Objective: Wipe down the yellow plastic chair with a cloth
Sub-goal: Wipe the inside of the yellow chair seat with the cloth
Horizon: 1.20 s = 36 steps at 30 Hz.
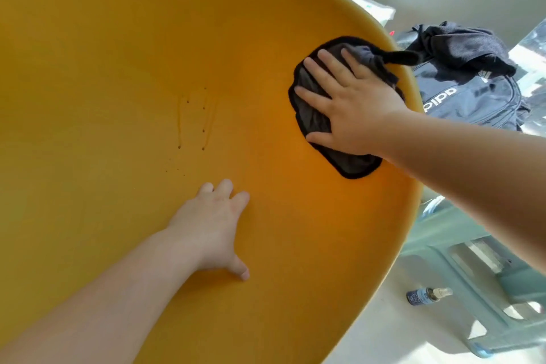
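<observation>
Fingers (317,97) flat on one cloth (313,121) — one yellow chair (118,68)

Cloth (319,115) on chair (118,68) near right rim, bottle (425,295) on floor (399,334) beyond

Bright daylight floods in from the right, blowing out the floor (413,331) there. The picture is soft overall, with wide-angle bending the yellow chair (147,68) rim.
</observation>
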Motion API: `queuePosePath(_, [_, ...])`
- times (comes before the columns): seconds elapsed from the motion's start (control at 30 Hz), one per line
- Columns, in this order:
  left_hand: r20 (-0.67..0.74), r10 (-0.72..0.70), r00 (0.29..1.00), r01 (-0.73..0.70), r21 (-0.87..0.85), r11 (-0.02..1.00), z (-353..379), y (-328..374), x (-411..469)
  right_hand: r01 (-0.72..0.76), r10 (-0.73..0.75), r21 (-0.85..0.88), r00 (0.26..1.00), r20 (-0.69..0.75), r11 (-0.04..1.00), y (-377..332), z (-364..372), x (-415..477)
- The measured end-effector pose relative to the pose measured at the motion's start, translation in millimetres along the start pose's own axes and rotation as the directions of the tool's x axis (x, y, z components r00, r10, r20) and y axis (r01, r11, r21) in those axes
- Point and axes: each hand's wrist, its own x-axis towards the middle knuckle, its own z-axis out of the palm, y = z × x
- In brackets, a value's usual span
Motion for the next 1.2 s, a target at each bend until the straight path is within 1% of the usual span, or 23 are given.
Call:
queuePosePath(0.07, [0.001,-0.002,1.000,0.002,-0.001,1.000,-0.7,-0.1,-0.4,-0.076,0.073,0.087,0.997,0.030,0.993,-23.7,2.8,4.9])
queuePosePath(0.1, [0.006,-0.006,1.000,0.006,-0.008,1.000,-0.3,0.4,-0.5,-0.075,0.068,0.136,0.996,0.054,0.988,-41.9,5.4,1.7])
queuePosePath(0.13, [0.008,-0.008,1.000,0.008,-0.012,1.000,0.1,0.9,-0.9,-0.047,0.033,0.180,0.996,0.084,0.982,-60.4,8.2,-5.2])
queuePosePath(0.23, [-0.008,-0.006,1.000,0.006,-0.016,1.000,1.6,-0.2,-3.8,0.089,-0.150,0.320,0.973,0.173,0.943,-98.3,10.0,-41.6])
queuePosePath(0.3, [-0.019,0.000,1.000,0.000,-0.016,1.000,1.2,-1.0,-5.2,0.166,-0.249,0.333,0.943,0.223,0.928,-101.4,7.6,-71.3])
queuePosePath(0.37, [-0.024,0.001,1.000,-0.002,-0.022,1.000,-0.1,-0.5,-5.1,0.208,-0.277,0.284,0.933,0.230,0.936,-79.6,6.8,-87.4])
queuePosePath(0.4, [-0.024,0.000,1.000,-0.001,-0.029,1.000,-0.7,-0.2,-5.1,0.192,-0.243,0.237,0.947,0.212,0.952,-62.7,6.8,-86.3])
queuePosePath(0.43, [-0.025,-0.002,1.000,0.001,-0.035,0.999,-1.1,0.0,-5.3,0.139,-0.169,0.172,0.970,0.173,0.975,-44.3,5.5,-79.8])
queuePosePath(0.47, [-0.032,-0.001,0.999,-0.001,-0.041,0.999,-1.0,-0.1,-6.3,0.052,-0.065,0.101,0.990,0.127,0.994,-26.5,3.6,-68.9])
queuePosePath(0.53, [-0.062,0.005,0.998,-0.009,-0.053,0.999,0.8,-0.9,-9.7,-0.124,0.123,0.003,0.990,0.072,0.992,-6.8,-0.1,-41.5])
queuePosePath(0.57, [-0.078,0.011,0.997,-0.016,-0.058,0.998,1.7,-1.2,-11.9,-0.178,0.178,0.004,0.982,0.062,0.984,-6.9,0.0,-28.1])
queuePosePath(0.67, [-0.108,0.034,0.994,-0.040,-0.052,0.998,2.6,-6.9,-20.5,-0.292,0.293,0.115,0.956,0.011,0.949,-29.1,6.5,1.6])
queuePosePath(0.73, [-0.149,-0.015,0.989,0.011,-0.024,1.000,-0.7,-17.7,-27.7,-0.351,0.359,0.176,0.933,-0.013,0.920,-47.6,10.9,13.7])
queuePosePath(0.77, [-0.177,-0.071,0.982,0.073,0.001,0.997,-3.3,-25.9,-31.4,-0.360,0.372,0.216,0.928,-0.017,0.908,-57.6,12.0,18.4])
queuePosePath(0.83, [-0.198,-0.252,0.947,0.267,0.053,0.962,-10.9,-45.9,-37.8,-0.330,0.348,0.306,0.938,-0.002,0.893,-80.6,13.0,28.0])
queuePosePath(0.9, [-0.146,-0.449,0.882,0.466,0.118,0.877,-19.6,-68.7,-41.3,-0.284,0.301,0.387,0.954,0.019,0.877,-108.1,14.4,34.5])
queuePosePath(0.97, [-0.066,-0.570,0.819,0.573,0.146,0.807,-25.2,-86.2,-42.2,-0.244,0.254,0.451,0.967,0.039,0.859,-134.1,12.8,35.5])
queuePosePath(1.03, [-0.021,-0.593,0.805,0.591,0.131,0.796,-25.0,-94.3,-40.1,-0.165,0.155,0.498,0.986,0.062,0.852,-156.2,8.7,27.4])
queuePosePath(1.1, [-0.019,-0.581,0.814,0.579,0.117,0.807,-21.3,-96.6,-35.8,-0.028,-0.005,0.526,0.998,0.061,0.850,-170.1,7.4,11.3])
queuePosePath(1.17, [-0.024,-0.567,0.823,0.566,0.104,0.817,-17.1,-98.9,-32.8,0.094,-0.141,0.507,0.988,0.055,0.857,-166.8,7.4,-3.2])
queuePosePath(1.2, [-0.026,-0.559,0.829,0.558,0.103,0.823,-15.4,-101.2,-33.0,0.122,-0.169,0.474,0.984,0.058,0.872,-158.9,8.2,-4.2])
